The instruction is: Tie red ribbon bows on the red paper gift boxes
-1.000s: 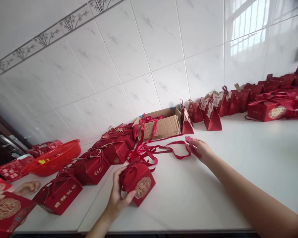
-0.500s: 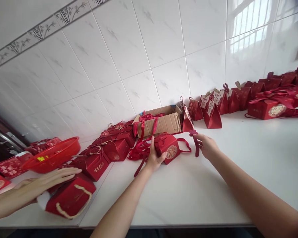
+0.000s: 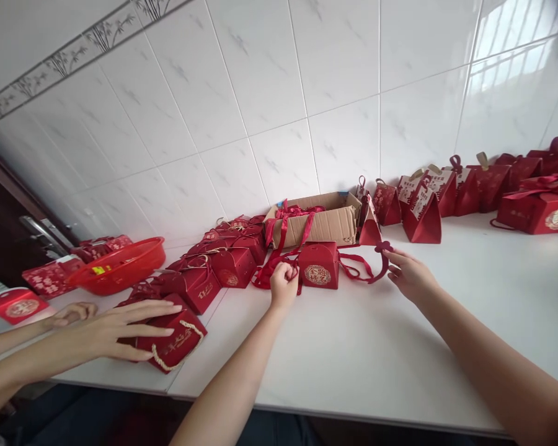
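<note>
A small red gift box (image 3: 320,266) with a gold round emblem stands upright on the white table between my hands. My left hand (image 3: 284,284) is closed at its left side, gripping a dark red strap mostly hidden by the fingers. My right hand (image 3: 411,272) pinches a curved dark red handle strap (image 3: 384,263) with a flower-shaped end, off to the right of the box. A red ribbon (image 3: 353,263) runs from the box towards that strap. More red ribbon lies bunched behind my left hand.
Behind the box sits an open cardboard carton (image 3: 335,228) with ribbons in it. Red boxes line the left, beside a red plastic basin (image 3: 125,266). Triangular red boxes (image 3: 423,217) stand along the wall. A co-worker's hand (image 3: 134,328) rests on a rope-handled box (image 3: 177,337).
My left hand has let go of the box's side and closed beside it. The box now faces me more squarely. The view has shifted, and the co-worker's rope-handled box has turned.
</note>
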Available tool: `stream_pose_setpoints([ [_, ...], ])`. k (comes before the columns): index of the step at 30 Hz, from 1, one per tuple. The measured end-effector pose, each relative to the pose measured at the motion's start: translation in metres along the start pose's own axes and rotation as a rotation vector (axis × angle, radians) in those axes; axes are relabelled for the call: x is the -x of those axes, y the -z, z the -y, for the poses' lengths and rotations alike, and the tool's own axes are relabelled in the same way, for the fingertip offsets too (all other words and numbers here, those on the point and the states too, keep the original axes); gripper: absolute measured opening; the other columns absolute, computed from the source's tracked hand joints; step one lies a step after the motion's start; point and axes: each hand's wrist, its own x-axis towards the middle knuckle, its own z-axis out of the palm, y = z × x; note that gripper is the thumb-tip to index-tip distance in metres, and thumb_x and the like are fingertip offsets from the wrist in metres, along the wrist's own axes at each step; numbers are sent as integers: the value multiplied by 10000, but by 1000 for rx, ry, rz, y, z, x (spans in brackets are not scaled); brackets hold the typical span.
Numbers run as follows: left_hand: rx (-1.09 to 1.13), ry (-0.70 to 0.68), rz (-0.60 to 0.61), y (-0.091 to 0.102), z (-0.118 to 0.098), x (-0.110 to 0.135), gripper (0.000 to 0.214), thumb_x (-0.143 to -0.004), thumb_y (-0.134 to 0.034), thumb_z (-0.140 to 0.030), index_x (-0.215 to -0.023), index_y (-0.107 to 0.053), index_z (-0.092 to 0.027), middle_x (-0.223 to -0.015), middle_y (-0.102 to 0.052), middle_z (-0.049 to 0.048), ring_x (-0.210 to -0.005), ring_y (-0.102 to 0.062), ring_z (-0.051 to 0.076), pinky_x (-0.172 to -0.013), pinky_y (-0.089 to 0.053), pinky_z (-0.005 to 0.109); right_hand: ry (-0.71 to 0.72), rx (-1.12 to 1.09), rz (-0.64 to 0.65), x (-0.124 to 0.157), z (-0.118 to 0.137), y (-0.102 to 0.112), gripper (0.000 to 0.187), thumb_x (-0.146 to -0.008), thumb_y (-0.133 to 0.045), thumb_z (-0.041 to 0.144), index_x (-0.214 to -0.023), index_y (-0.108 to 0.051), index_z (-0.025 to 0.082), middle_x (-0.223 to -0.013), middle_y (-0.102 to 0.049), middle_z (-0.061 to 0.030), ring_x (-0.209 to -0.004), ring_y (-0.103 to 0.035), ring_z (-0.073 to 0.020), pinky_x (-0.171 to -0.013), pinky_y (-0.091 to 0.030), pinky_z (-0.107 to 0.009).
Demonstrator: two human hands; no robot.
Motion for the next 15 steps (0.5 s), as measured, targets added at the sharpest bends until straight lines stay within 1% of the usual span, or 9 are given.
stream_pose_setpoints([
  [3, -1, 42, -3, 1, -1, 0, 272, -758, -630, -358, -640, -448, -193, -697, -512, -4, -711, -557, 148, -737, -490, 308, -10, -8, 10, 4, 1, -1, 222, -625, -770, 183, -834, -713, 235, -774, -661, 4, -546, -514, -78, -396, -438, -135],
  [5, 17, 71, 12, 0, -5, 3, 302, -740, -659, -404, -909, -547, -180, -935, -597, 67, -897, -600, 197, -806, -494, 343, 1, -38, 23, 6, 2, -2, 195, -643, -751, 152, -820, -699, 215, -785, -662, -5, -573, -550, -85, -440, -483, -143],
  [6, 18, 74, 31, -1, -8, 5, 498, -714, -690, -421, -1114, -509, -185, -1138, -566, 119, -1057, -570, 236, -877, -476, 375, 12, -57, 29, 7, 2, -3, 184, -653, -733, 127, -814, -688, 204, -804, -667, -15, -608, -580, -94, -488, -515, -151],
  [7, 5, 67, 61, -2, -11, 7, 743, -677, -728, -432, -1298, -388, -207, -1345, -437, 161, -1230, -465, 279, -963, -428, 418, 25, -78, 37, 8, 3, -4, 181, -662, -711, 102, -814, -676, 194, -830, -671, -28, -659, -611, -108, -551, -544, -164],
  [8, -22, 52, 96, -2, -15, 9, 973, -631, -767, -440, -1414, -224, -241, -1490, -232, 178, -1364, -289, 317, -1044, -343, 469, 36, -101, 48, 8, 4, -5, 190, -670, -690, 83, -827, -666, 187, -858, -674, -41, -721, -637, -123, -618, -564, -179],
  [10, -95, 18, 167, -1, -20, 12, 1270, -552, -817, -464, -1468, 48, -301, -1547, 155, 152, -1427, 86, 353, -1113, -127, 564, 51, -142, 69, 9, 5, -7, 236, -682, -660, 78, -892, -649, 185, -918, -670, -61, -854, -659, -154, -741, -574, -215],
  [11, -127, 7, 194, -1, -22, 13, 1341, -528, -825, -484, -1458, 127, -317, -1522, 264, 136, -1398, 207, 358, -1104, -37, 601, 60, -153, 78, 10, 6, -8, 270, -694, -652, 96, -945, -641, 191, -960, -663, -68, -919, -654, -167, -790, -568, -238],
  [13, -162, 2, 234, -1, -25, 15, 1401, -504, -823, -530, -1437, 205, -337, -1483, 361, 118, -1346, 318, 365, -1058, 71, 650, 111, -117, 94, 14, 7, -10, 382, -727, -648, 175, -1102, -601, 229, -1111, -627, -74, -1063, -608, -191, -889, -535, -297],
  [15, -183, 7, 275, -1, -27, 16, 1421, -489, -816, -565, -1426, 231, -346, -1468, 390, 109, -1320, 352, 373, -1026, 116, 669, 242, 53, 120, 21, 6, -13, 588, -751, -660, 298, -1307, -470, 304, -1355, -487, -66, -1241, -479, -226, -1003, -448, -381],
])
